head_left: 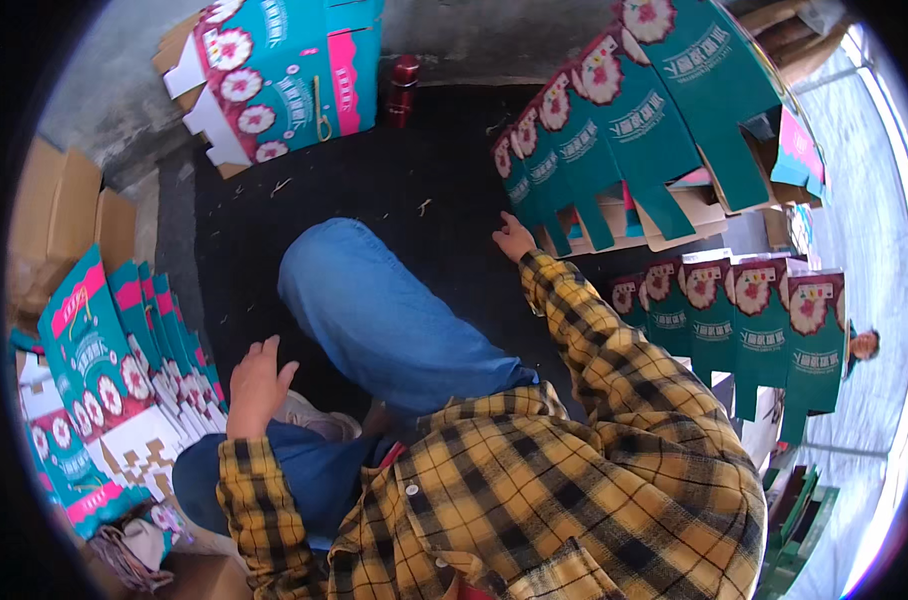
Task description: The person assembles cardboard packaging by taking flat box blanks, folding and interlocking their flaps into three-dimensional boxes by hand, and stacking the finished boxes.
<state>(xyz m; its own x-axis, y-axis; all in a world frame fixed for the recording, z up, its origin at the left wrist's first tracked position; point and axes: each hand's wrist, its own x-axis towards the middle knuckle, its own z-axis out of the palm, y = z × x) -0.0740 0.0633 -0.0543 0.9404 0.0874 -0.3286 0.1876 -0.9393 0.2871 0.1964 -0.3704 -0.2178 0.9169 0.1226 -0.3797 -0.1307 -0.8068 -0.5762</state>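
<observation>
My left hand (261,385) hovers over my bent left leg with its fingers stretched and its thumb apart, holding nothing. Beside it on the left stands a stack of flattened teal and pink cartons (144,360). My right hand (514,238) reaches forward to the near side of a row of teal cartons (629,130) with pale flower-like prints. Its index finger points out and nothing shows in it. Whether a fingertip touches the lower edge of the cartons, I cannot tell.
Black matting (404,170) covers the floor ahead. Against the far wall lean more flattened cartons (294,80), with a red flask (402,90) beside them. More teal cartons (734,320) stand at my right, and brown cardboard boxes (64,210) at the left. A person (863,345) shows at the far right.
</observation>
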